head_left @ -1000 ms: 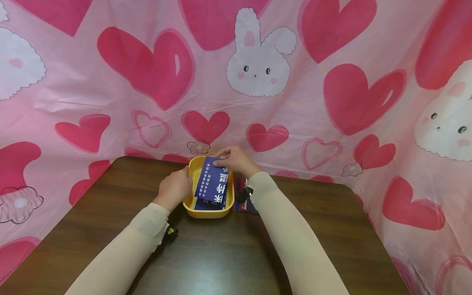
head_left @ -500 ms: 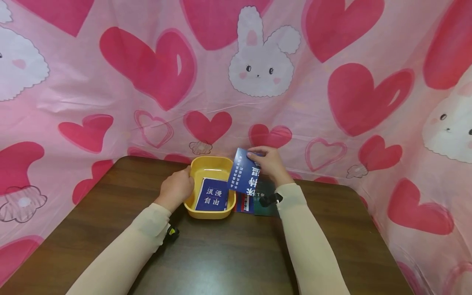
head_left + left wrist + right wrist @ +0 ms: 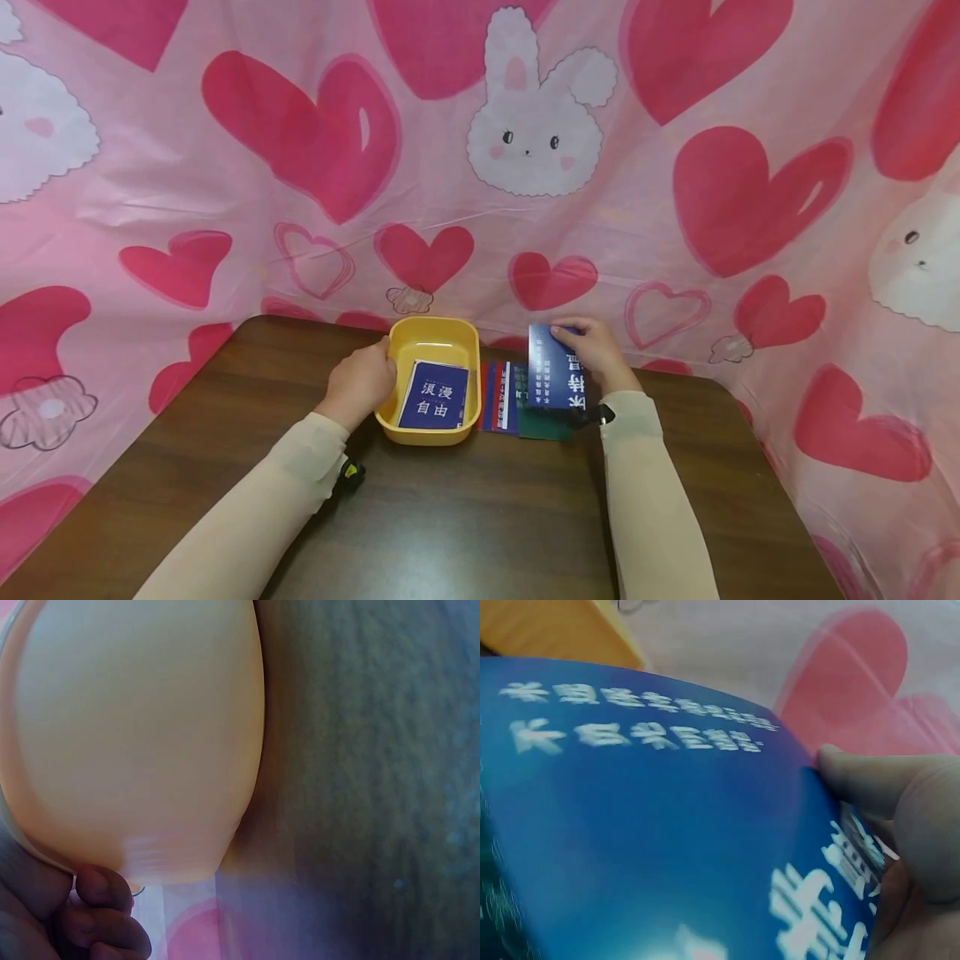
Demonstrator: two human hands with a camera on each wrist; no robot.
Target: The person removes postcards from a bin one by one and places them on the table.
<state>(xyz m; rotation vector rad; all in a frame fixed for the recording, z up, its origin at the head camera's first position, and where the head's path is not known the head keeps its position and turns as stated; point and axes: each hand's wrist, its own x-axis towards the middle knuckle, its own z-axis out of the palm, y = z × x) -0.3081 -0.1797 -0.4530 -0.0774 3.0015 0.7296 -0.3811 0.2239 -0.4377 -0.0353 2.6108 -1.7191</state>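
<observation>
My right hand pinches a blue card with white writing by its far edge, over a green card on the table. The right wrist view shows the thumb on the face of this blue card, which bows slightly. At the left side of a yellow plastic tray, my left hand grips the rim. In the left wrist view its curled fingers lie at the wall of the tray. Inside the tray lies another blue card with white characters, on top of more cards.
Just right of the tray, a red, white and blue card lies overlapped with the green one. The brown wooden table ends at the back against a pink cloth printed with hearts and rabbits.
My right hand has lifted the blue card out from over the tray and carried it right, above the green card. The left hand keeps its grip on the tray.
</observation>
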